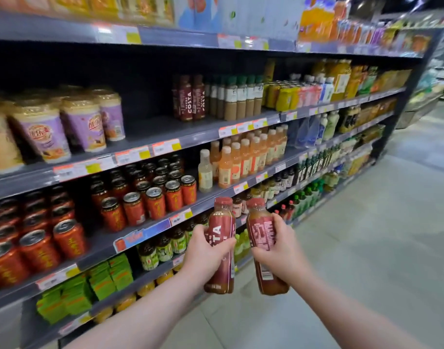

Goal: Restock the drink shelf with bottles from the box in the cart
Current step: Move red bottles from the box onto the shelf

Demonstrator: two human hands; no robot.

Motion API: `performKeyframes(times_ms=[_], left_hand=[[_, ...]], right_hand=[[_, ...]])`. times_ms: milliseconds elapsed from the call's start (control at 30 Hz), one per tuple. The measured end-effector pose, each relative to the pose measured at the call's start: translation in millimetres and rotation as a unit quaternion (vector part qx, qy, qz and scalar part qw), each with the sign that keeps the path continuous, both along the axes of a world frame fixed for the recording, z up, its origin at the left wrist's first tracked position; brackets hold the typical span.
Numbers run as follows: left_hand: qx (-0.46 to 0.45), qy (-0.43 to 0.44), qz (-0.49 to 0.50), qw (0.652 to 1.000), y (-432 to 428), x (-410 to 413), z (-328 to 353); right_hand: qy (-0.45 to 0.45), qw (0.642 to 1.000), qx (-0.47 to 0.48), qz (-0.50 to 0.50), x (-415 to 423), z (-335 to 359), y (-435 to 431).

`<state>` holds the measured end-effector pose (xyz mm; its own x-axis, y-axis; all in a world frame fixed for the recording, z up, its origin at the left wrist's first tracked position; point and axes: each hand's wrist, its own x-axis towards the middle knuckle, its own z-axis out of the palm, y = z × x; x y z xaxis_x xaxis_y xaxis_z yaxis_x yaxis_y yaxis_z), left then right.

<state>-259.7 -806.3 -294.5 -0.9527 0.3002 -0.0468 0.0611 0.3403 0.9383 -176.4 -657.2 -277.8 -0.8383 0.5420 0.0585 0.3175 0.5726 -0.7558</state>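
My left hand (208, 251) and right hand (277, 251) are each curling fingers (279, 224) round a bottle (221, 233), holding both caps-up, presumably for direct shelving.

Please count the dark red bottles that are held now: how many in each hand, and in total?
Left hand: 1, the left bottle.
Right hand: 1, the right bottle.
Total: 2 bottles.

Two upright maroon-capped coffee bottles before the drink shelf (153, 129): Costa-front bottle (222, 222) just beside barcode-side bottle (261, 230).
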Motion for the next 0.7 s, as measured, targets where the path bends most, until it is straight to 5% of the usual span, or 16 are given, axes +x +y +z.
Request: performKeyframes(times_ms=[433, 700], left_hand=[[0.07, 0.033, -0.074, 0.994, 140.8, -138.6, 42.3], [0.091, 0.079, -0.023, 0.993, 165.6, -237.2, 75.2]], right_hand=[[0.041, 0.998, 0.042, -0.006, -124.0, 59.2, 121.3], [0.094, 0.994, 0.046, 0.029, -225.9, 86.5, 153.0]])
